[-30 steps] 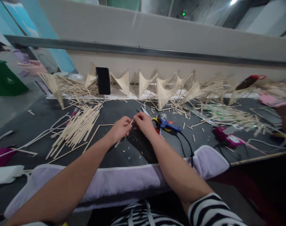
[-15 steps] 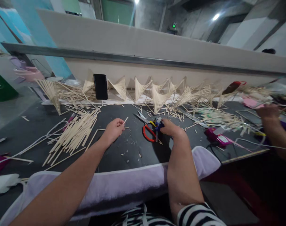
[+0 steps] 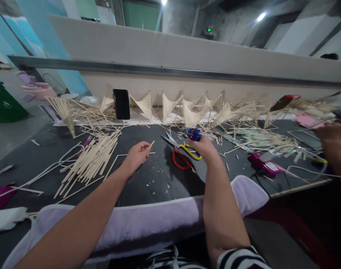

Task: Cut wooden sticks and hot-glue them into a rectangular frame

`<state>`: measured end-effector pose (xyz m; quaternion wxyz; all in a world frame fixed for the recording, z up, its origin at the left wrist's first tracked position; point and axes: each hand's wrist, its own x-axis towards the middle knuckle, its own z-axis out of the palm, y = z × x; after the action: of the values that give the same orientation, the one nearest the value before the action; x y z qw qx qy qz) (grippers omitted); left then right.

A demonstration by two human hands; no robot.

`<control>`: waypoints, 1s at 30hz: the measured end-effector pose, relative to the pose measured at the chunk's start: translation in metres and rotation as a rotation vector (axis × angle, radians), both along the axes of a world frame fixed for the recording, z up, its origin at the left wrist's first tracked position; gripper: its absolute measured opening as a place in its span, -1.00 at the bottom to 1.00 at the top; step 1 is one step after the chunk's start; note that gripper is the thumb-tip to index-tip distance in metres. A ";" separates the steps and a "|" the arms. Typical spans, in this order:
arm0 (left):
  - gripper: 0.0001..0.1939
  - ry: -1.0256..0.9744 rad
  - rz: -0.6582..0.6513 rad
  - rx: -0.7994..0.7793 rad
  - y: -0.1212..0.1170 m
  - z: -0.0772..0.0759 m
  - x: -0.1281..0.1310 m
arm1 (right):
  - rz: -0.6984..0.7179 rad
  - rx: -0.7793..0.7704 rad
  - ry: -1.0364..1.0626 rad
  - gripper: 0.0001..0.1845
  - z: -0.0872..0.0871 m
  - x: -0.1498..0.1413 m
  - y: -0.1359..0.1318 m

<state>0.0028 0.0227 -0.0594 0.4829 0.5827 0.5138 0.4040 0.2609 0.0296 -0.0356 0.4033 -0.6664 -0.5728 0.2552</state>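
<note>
My left hand is closed, pinching a short thin wooden stick whose tip sticks out past the fingertips. Another wooden stick lies on the dark table just under those fingers. My right hand is wrapped round what looks like a blue glue gun, with a small orange-red light on it; its grip is mostly hidden by the hand. Between my hands, close to the right one, lie scissors with one red and one yellow handle, their blades apart and pointing away to the left.
A pile of wooden sticks lies at left. Fan-shaped stick models and a black phone line the back. A magenta device with a cord sits at right, near another person's hand. A lilac cloth covers the front edge.
My right hand has lifted and tilted the blue glue gun, swinging it up and away from the scissors' handles. My left hand stays nearly still with the stick.
</note>
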 end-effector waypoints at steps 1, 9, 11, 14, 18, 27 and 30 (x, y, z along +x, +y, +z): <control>-0.71 -0.005 -0.007 -0.002 0.000 0.000 0.000 | 0.094 -0.009 0.134 -0.70 0.000 -0.007 -0.001; -0.64 0.026 -0.018 0.073 0.000 -0.003 0.001 | 0.397 -0.162 0.652 -0.64 -0.009 -0.044 -0.003; -0.65 0.057 -0.020 0.103 0.000 -0.002 0.001 | 0.413 -0.192 0.672 -0.63 -0.011 -0.045 -0.002; -0.65 0.076 -0.011 0.131 0.002 -0.003 0.000 | 0.423 -0.208 0.668 -0.62 -0.013 -0.044 0.000; -0.65 0.077 -0.006 0.159 0.004 -0.006 -0.001 | 0.439 -0.193 0.635 -0.58 -0.015 -0.041 0.002; -0.63 0.100 -0.022 0.183 0.005 -0.009 -0.004 | 0.416 -0.217 0.563 -0.56 -0.020 -0.039 0.006; -0.63 0.109 -0.020 0.175 0.006 -0.008 -0.004 | 0.418 -0.218 0.532 -0.54 -0.022 -0.039 0.006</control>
<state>-0.0011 0.0282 -0.0677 0.4053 0.6488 0.4962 0.4105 0.2223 0.0360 -0.0574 0.4042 -0.4840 -0.5410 0.5565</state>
